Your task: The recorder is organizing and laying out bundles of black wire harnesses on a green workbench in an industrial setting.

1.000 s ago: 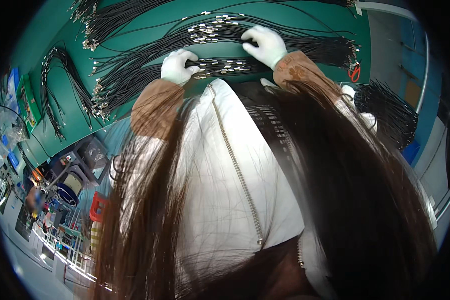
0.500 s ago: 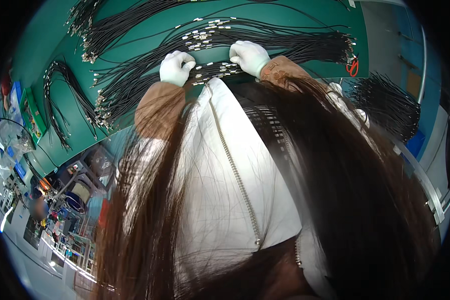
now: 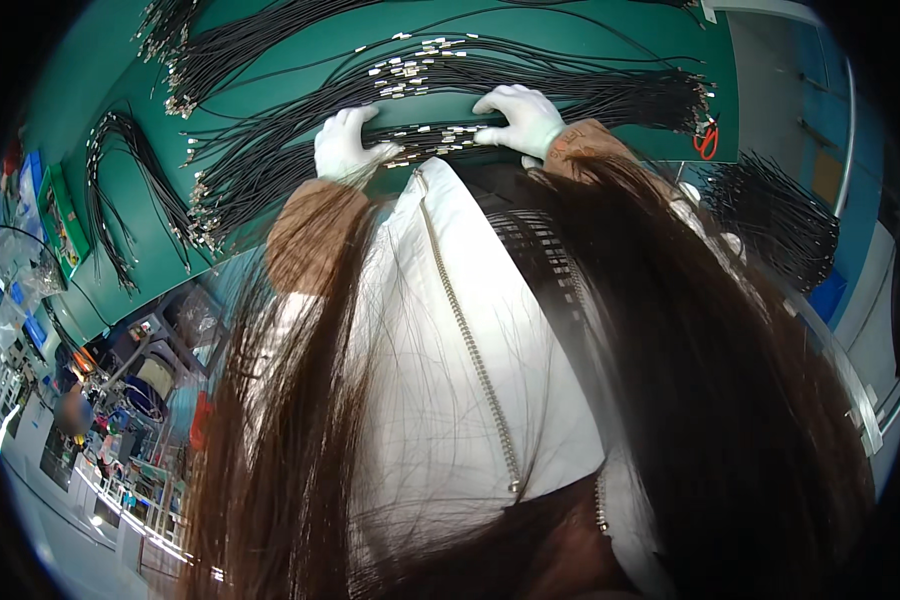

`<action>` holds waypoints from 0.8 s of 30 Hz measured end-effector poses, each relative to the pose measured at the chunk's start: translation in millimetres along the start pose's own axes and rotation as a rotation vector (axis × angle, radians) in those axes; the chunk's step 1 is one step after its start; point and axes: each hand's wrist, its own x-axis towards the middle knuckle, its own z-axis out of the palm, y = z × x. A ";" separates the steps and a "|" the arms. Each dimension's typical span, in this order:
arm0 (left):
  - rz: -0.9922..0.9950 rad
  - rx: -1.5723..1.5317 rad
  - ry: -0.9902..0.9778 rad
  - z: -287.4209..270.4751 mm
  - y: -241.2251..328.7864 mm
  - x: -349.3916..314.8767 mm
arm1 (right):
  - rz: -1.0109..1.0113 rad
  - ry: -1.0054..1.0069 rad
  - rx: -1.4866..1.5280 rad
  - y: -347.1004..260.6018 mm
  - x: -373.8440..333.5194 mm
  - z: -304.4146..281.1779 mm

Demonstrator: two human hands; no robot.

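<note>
A near bundle of thin black cables [image 3: 270, 178] with white label sleeves [image 3: 440, 143] lies across the green table close to my body. My left hand [image 3: 346, 148], in a white glove, rests at the left end of the sleeves. Its thumb and fingers are apart, the thumb tip by the cables. My right hand [image 3: 525, 122], also gloved, is at the right end of the sleeves, with fingers and thumb spread and nothing seen between them. Just beyond both hands runs a larger cable bundle [image 3: 590, 92] with its own white sleeves [image 3: 405, 75].
More black cables [image 3: 260, 45] lie at the far left, and a bent bundle [image 3: 145, 165] sits left. Red-handled scissors [image 3: 707, 142] lie near the right table edge. Another cable bundle [image 3: 775, 220] is beyond that edge. A green bin [image 3: 62, 215] stands at left.
Both hands have opened from curled fingers to spread thumb and fingers. My right hand has shifted slightly right; the left has dropped slightly nearer me.
</note>
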 end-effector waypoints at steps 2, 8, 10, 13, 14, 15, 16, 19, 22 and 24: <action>0.121 0.129 0.034 0.9 -21.0 -10.7 | -0.005 -0.049 -0.075 20.1 -21.0 -7.2; -0.032 0.430 -0.083 -23.1 -64.0 -19.9 | 0.134 -0.058 -0.415 64.1 -67.3 -32.1; -0.146 0.577 -0.246 -36.3 -62.2 -7.3 | 0.249 -0.123 -0.482 70.5 -74.2 -53.4; -0.273 0.566 -0.415 -39.3 -60.5 6.0 | 0.316 -0.090 -0.553 87.8 -87.4 -61.3; -0.279 0.564 -0.403 -38.0 -63.7 6.2 | 0.376 -0.121 -0.576 90.8 -93.3 -63.4; -0.283 0.559 -0.391 -33.7 -68.4 4.6 | 0.387 -0.114 -0.583 91.9 -99.8 -65.6; -0.289 0.545 -0.395 -32.6 -73.1 1.9 | 0.411 -0.054 -0.616 94.8 -106.1 -63.9; -0.272 0.535 -0.355 -30.2 -79.3 -2.6 | 0.460 0.007 -0.683 100.5 -110.7 -58.8; -0.261 0.525 -0.332 -28.1 -78.5 0.9 | 0.406 0.016 -0.761 116.8 -110.1 -53.0; -0.283 0.522 -0.375 -33.0 -75.1 3.7 | 0.336 -0.089 -0.732 118.7 -109.0 -57.0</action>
